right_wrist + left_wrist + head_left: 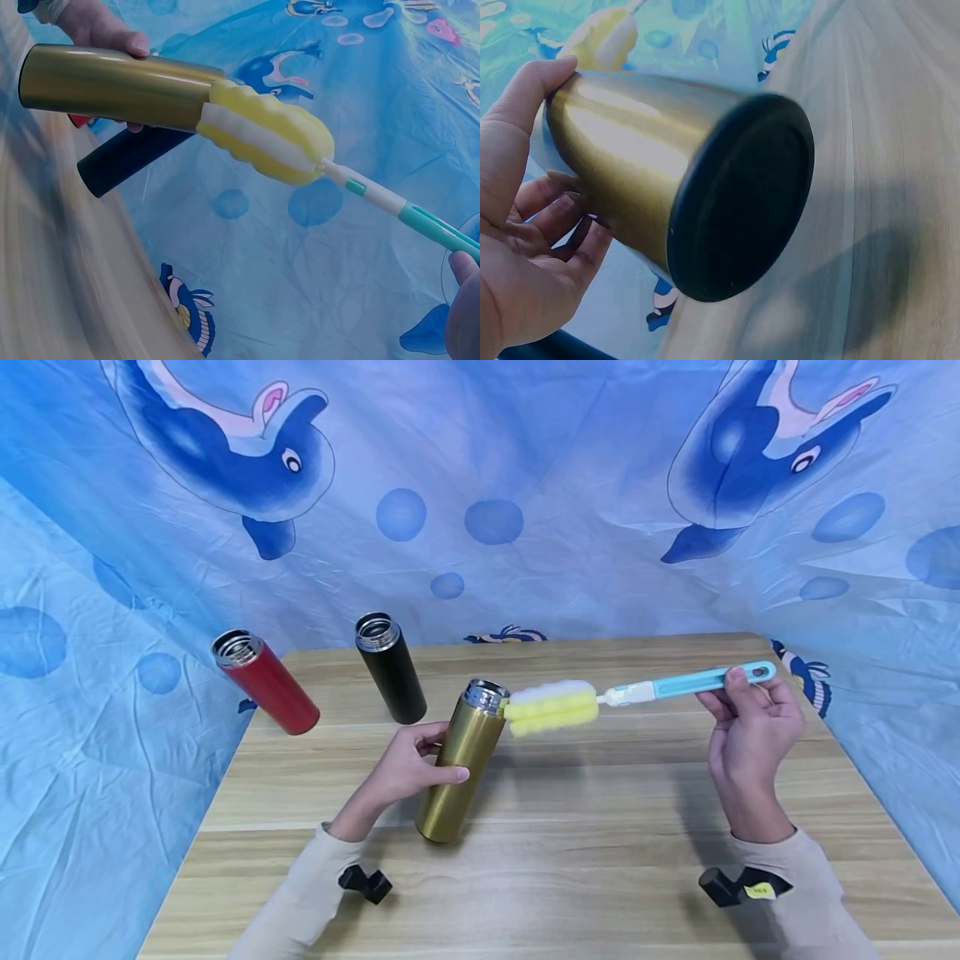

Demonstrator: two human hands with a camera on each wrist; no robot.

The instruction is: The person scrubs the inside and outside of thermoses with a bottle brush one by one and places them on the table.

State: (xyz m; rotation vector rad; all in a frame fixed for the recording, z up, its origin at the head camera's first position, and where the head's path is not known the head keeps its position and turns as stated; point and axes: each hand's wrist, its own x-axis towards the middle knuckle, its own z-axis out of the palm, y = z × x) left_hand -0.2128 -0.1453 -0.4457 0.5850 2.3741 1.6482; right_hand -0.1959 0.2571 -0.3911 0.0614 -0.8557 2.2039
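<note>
Left hand point(405, 768) wraps the gold steel flask point(459, 762) mid-body: rigid, smooth, likely slippery. Right hand point(750, 727) pinches the sponge bottle brush point(637, 695) handle end; head soft, light.

Gold bottle point(461, 760): a slim metal cylinder with a shiny gold body, a silver threaded neck and a flat black base; the lid is off.
Bottle pose: tilted, mouth up and to the right, the base low near the bench.
Brush point(637, 695): a long thin handle, teal with a white stretch, ending in a yellow and white sponge head.
Brush pose: nearly level, its sponge tip right at the bottle's open mouth.
</note>
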